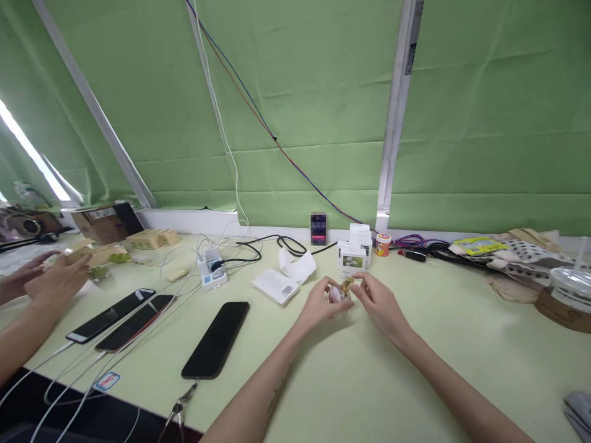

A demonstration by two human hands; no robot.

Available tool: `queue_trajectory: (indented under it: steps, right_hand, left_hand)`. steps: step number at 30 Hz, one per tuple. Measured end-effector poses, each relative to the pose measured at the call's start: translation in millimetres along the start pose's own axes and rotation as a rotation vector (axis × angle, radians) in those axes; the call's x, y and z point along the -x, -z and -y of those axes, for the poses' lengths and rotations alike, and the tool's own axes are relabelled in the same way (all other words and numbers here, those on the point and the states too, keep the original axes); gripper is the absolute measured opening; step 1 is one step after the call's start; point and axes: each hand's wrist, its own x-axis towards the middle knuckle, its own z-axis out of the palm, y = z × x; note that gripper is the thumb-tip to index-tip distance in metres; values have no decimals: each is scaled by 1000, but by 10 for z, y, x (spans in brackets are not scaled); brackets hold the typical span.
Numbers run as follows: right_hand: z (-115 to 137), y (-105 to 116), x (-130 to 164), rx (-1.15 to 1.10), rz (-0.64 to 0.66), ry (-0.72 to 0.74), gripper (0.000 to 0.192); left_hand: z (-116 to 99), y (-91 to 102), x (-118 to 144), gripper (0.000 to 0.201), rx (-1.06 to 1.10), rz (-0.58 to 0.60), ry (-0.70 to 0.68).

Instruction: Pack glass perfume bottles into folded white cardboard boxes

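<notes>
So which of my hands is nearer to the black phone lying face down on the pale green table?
Left. Your left hand is just right of the black phone, gripping a small pink and gold object. Your right hand is farther right, on the object's other side.

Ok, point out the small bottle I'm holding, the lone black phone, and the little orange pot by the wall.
small bottle (340,290), head view, on its gold cap between both hands.
black phone (216,339), head view, middle of its dark screen.
orange pot (382,245), head view, on its side wall.
</notes>
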Motion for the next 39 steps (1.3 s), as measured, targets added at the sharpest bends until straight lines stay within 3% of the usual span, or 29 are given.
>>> queue_trajectory:
  steps: [3, 9, 12, 14, 16, 18, 21, 25, 34, 39]
  right_hand:
    - [-147, 246, 109, 190, 85, 1, 25]
    - [-434, 660, 233, 142, 161, -8, 21]
    - [-569, 902, 254, 119, 76, 25, 21]
    - [-671, 1066, 241, 97, -99, 19, 23]
    - [-801, 1201, 223, 48, -295, -28, 26]
    - [-964, 1279, 219, -36, -365, -112, 32]
    - [-1224, 1299, 257, -76, -298, -232, 34]
    - [-1443, 1304, 326, 40, -283, -243, 30]
    - [-1523, 1275, 335, 376, -263, -204, 20]
    - [-1539, 1298, 367, 432, -256, -172, 19]
  left_hand:
    - [-14, -363, 71, 46, -142, -43, -66]
    - [-71, -939, 12, 40, -221, -4, -164]
    - [-108, -1179, -91, 35, -113, 80, -181]
    - [-129, -1296, -154, 33, -42, 102, -164]
    - [-134, -1364, -203, 31, 12, 81, -143]
    - [-119, -1392, -246, 31, 63, 44, -133]
    - [-75, -1408, -312, 42, 136, 35, -103]
    - [-48, -1454, -406, 52, 211, 66, -62]
    - [-83, -1673, -631, 69, 249, 86, -61]
    - [-61, -1882, -768, 71, 265, 147, -90]
